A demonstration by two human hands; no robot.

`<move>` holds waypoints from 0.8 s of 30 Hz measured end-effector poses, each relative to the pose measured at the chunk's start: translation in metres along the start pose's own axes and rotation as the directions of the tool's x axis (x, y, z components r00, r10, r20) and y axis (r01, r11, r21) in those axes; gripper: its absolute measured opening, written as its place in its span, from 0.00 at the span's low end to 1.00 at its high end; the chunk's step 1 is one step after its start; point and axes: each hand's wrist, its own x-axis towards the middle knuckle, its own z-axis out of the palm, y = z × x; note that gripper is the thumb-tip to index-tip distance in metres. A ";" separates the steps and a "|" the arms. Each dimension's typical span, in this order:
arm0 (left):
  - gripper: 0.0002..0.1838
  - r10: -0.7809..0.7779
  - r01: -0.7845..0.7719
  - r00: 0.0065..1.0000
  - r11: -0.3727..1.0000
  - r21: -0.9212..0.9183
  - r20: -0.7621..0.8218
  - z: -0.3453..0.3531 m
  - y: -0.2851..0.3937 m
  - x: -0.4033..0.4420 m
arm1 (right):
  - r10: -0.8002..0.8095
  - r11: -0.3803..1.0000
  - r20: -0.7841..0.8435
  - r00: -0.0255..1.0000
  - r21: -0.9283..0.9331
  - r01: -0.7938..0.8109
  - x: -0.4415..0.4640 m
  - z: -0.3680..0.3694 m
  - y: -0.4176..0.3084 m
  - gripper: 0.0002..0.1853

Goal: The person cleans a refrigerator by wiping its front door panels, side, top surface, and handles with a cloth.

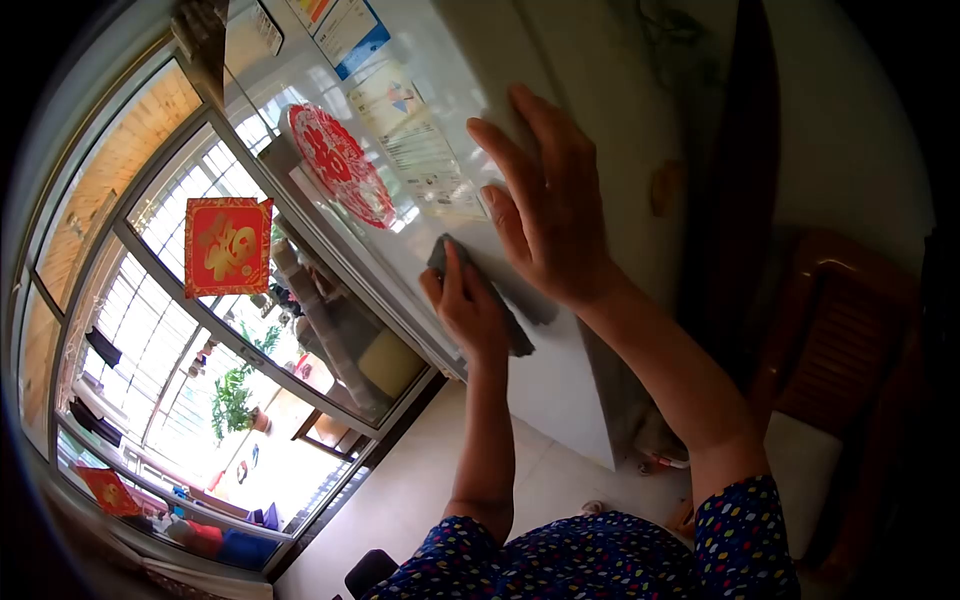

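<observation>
My left hand point(468, 305) presses a dark grey cloth point(518, 338) against the glossy front of a white refrigerator point(560, 385). The cloth sticks out past the fingers above and below. Higher up and to the right is my right hand point(550, 200), its fingers apart and holding nothing. It lies over the refrigerator's corner between front and side; whether the palm touches is hard to tell. On the front, above the cloth, are a round red and white paper-cut sticker point(340, 165) and printed labels point(415, 135).
To the left stands a framed glass sliding door point(250, 350) bearing a red square decoration point(228, 247). Beyond it are a potted plant point(232, 402) and window bars. A brown wooden chair point(835, 330) with a pale cushion point(802, 470) is at the right. Light floor tiles point(410, 490) lie below.
</observation>
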 end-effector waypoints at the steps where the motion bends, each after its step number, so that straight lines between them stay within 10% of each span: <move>1: 0.20 -0.031 0.031 1.000 0.999 -0.025 -0.001 -0.001 -0.005 0.005 | 0.012 1.000 0.004 1.000 0.014 -0.012 0.001 0.000 0.000 0.32; 24: 0.20 0.085 -0.085 0.996 0.996 0.008 -0.033 0.002 -0.001 -0.021 | -0.003 0.999 0.059 0.998 -0.044 0.006 0.001 -0.011 -0.003 0.20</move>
